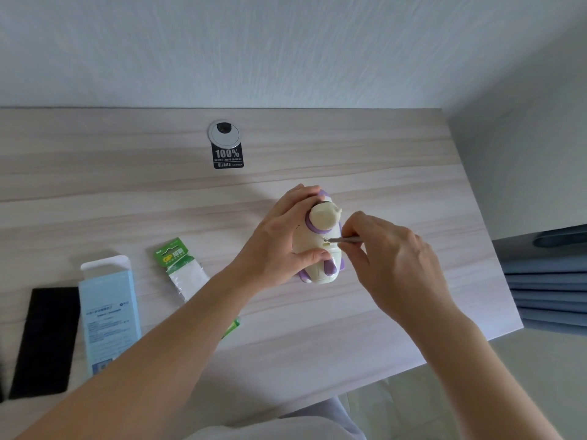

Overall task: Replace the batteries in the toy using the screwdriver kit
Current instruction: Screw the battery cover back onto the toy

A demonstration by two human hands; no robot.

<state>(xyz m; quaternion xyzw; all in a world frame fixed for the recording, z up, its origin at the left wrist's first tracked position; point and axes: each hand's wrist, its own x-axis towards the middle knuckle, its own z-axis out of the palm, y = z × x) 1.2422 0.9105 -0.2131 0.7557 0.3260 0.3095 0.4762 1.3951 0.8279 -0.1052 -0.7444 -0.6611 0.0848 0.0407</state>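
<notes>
- A grey cable grommet is set into the wooden desk.
- A black "100%" sticker is stuck touching the grommet.
- Blue fabric, possibly a curtain, is seen beyond the desk's right edge.

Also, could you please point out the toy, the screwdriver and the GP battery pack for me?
toy (313,241): head view, on its cream body.
screwdriver (347,239): head view, on its metal shaft.
GP battery pack (171,253): head view, on its green card.

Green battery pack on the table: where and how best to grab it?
Pinch the battery pack by its green header card, coming from the left: it lies flat, that far end is free, the near end runs under the left forearm.
</notes>
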